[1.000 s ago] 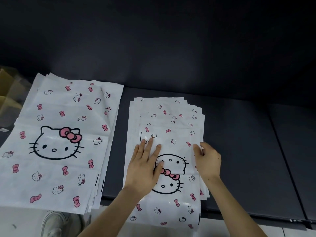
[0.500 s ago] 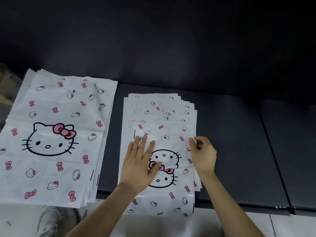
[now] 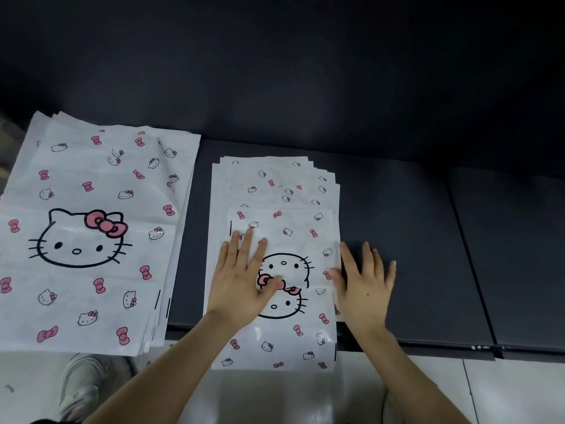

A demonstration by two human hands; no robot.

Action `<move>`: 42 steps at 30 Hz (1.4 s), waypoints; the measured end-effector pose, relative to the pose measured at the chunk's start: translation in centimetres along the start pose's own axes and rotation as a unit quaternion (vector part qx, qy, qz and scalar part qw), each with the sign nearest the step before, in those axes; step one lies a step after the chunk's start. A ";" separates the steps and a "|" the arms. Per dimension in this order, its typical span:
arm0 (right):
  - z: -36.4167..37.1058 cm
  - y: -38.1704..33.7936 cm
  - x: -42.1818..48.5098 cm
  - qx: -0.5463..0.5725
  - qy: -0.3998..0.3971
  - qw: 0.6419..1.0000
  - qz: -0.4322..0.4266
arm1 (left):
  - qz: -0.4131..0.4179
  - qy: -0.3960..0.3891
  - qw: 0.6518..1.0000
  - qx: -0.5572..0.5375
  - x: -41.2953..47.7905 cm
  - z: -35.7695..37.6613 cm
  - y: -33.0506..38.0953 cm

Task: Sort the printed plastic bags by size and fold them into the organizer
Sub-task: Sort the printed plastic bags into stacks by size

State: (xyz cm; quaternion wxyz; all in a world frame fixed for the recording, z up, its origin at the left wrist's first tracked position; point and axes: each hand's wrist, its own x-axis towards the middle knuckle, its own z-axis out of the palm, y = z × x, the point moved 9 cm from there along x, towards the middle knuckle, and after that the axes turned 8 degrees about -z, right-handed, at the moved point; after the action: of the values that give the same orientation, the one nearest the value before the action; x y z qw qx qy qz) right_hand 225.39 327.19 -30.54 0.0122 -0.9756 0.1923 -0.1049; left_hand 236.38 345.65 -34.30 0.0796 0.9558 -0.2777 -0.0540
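Note:
Two stacks of white plastic bags printed with cat faces and pink bows lie on a dark padded surface (image 3: 412,240). The large-bag stack (image 3: 91,234) is at the left. The smaller-bag stack (image 3: 284,191) is in the middle, and its top bag (image 3: 290,228) is folded back over itself. My left hand (image 3: 244,280) presses flat on the folded bag with straight fingers. My right hand (image 3: 363,280) lies flat with spread fingers at the stack's right edge, mostly on the dark surface, its thumb touching the bags. No organizer is clearly in view.
The smaller stack hangs over the front edge of the dark surface above a pale tiled floor (image 3: 504,393). A shoe (image 3: 82,384) shows below the large stack. A dark wall (image 3: 275,71) rises behind. A seam (image 3: 470,255) divides the surface at the right.
My right hand has let go of the bag's right edge, opened, and slid right onto the dark surface. My left hand stays pressed on the folded bag.

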 end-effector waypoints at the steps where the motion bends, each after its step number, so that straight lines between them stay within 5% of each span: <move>1: -1.1 -0.6 0.0 0.019 0.045 0.998 -0.036 | 0.000 -0.001 1.000 0.000 0.0 0.0 0.0; 4: -2.5 -4.4 -0.4 0.057 0.073 0.968 -0.231 | 0.006 -0.011 1.000 -0.002 0.2 0.0 0.0; 7: -1.8 -5.2 -0.9 -0.016 0.079 0.945 -0.318 | 0.019 -0.024 1.000 -0.006 0.5 0.1 -0.2; 11: -2.8 -5.4 0.5 -0.016 0.103 0.953 -0.286 | 0.054 0.018 0.998 -0.039 1.0 -2.2 0.5; 15: -5.5 -6.3 1.8 0.027 0.125 0.968 -0.215 | 0.194 0.076 0.964 -0.167 -1.4 -6.2 4.9; 21: -6.9 -7.4 0.5 0.137 0.109 0.956 -0.234 | 0.128 0.087 0.954 -0.255 -1.1 -5.9 4.2; 25: -4.3 -5.5 -0.6 0.165 -0.006 0.955 -0.248 | 0.130 0.021 0.941 -0.312 -1.5 -5.0 3.2; 28: -4.2 -3.7 -0.9 0.164 -0.015 0.961 -0.223 | 0.098 -0.018 0.939 -0.330 -1.5 -4.4 1.8; 34: -8.1 -4.9 -0.6 0.258 -0.061 0.951 -0.161 | 0.114 0.089 0.952 -0.269 -1.9 -8.3 1.1; 37: -9.0 -4.6 0.8 0.507 -0.192 0.840 -0.029 | 0.009 0.047 0.920 -0.389 -1.5 -9.4 -0.8; 40: -10.7 -2.4 2.9 0.690 -0.174 0.701 0.052 | -0.104 -0.093 0.815 -0.563 -0.2 -8.4 -2.4; 42: -11.4 -2.8 3.6 0.715 -0.188 0.673 0.023 | -0.138 -0.098 0.759 -0.629 0.5 -9.7 -2.4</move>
State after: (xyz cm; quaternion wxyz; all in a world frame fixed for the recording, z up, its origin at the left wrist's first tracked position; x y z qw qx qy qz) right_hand 227.32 328.59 -18.51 0.7442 -0.6634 0.0747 -0.0241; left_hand 239.51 348.54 -25.20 0.6270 0.7082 -0.0527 -0.3203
